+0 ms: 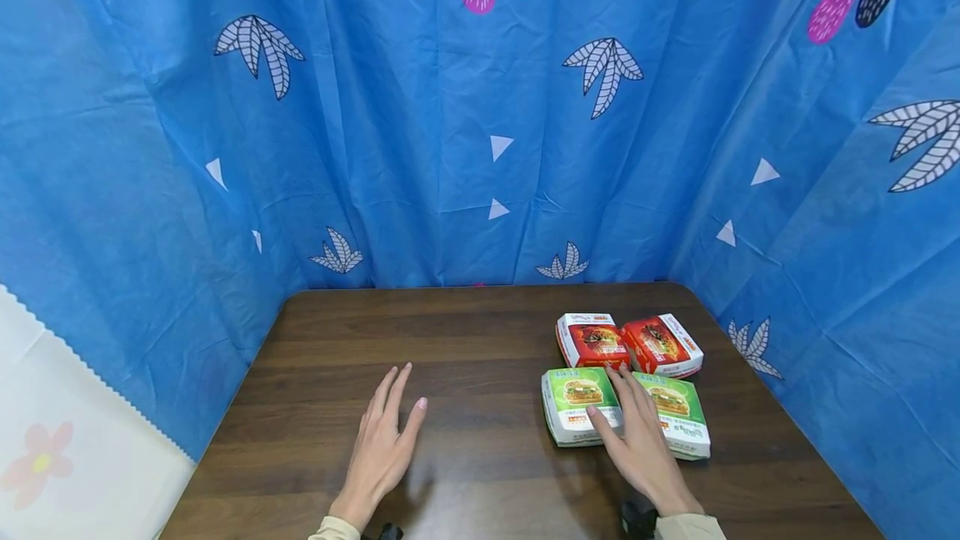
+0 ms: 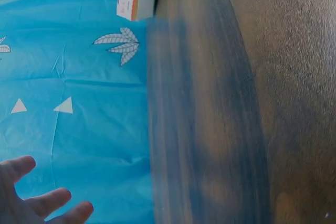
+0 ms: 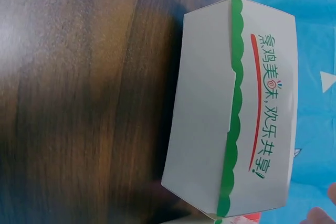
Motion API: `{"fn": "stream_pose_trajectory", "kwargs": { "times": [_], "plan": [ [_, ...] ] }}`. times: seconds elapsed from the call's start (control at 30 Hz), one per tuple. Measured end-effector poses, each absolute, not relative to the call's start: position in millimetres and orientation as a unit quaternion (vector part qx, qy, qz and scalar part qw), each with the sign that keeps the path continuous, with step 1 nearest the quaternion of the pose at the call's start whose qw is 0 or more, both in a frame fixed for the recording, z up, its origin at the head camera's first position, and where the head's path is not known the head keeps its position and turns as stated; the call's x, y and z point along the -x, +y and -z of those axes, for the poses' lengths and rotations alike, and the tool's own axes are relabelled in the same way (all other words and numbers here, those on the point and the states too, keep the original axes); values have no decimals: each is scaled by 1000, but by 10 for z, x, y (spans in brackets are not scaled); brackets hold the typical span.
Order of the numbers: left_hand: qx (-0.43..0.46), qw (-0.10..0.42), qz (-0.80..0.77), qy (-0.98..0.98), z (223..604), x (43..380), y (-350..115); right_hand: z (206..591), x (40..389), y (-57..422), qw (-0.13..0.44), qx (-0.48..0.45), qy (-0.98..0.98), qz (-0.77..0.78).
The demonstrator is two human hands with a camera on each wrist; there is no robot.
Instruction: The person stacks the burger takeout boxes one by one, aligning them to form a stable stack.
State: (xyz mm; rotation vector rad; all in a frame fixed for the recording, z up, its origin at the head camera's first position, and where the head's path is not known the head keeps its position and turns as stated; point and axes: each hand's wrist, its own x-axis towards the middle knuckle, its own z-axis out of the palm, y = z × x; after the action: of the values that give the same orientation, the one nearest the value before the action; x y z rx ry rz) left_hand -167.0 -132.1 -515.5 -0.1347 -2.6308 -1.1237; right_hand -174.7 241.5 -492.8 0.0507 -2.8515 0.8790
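Two green-and-white, burger-printed boxes (image 1: 557, 403) lie side by side, nearer than two red-and-white boxes (image 1: 660, 344), on the right of the wooden table (image 1: 450, 332). The right hand (image 1: 641, 444), fingers extended and holding nothing, hovers above the green pair; the left hand (image 1: 381, 444), likewise extended and empty, is well apart to their left.

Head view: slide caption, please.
Left hand above the table, right hand near two green boxes, two red boxes behind.
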Motion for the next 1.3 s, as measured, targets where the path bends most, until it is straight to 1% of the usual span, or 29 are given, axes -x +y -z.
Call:
{"fn": "stream_pose_trajectory", "kwargs": {
  "times": [0.17,0.4,0.67,0.97,1.3],
  "plan": [
    [59,151,415,-895,5188,1670,-1299,4980,1766,2404,95,-26,-949,-300],
    [61,169,466,-866,5244,1664,-1277,5048,1758,2366,137,-39,-942,-304],
    [60,185,498,-845,5296,1655,-1246,5157,1749,2335,206,-51,-928,-306],
    [78,182,556,-808,5355,1614,-1183,5237,1720,2322,204,-29,-927,-314],
    [67,187,573,-795,5443,1602,-1125,5339,1716,2296,202,-22,-921,-333]
  ]
}}
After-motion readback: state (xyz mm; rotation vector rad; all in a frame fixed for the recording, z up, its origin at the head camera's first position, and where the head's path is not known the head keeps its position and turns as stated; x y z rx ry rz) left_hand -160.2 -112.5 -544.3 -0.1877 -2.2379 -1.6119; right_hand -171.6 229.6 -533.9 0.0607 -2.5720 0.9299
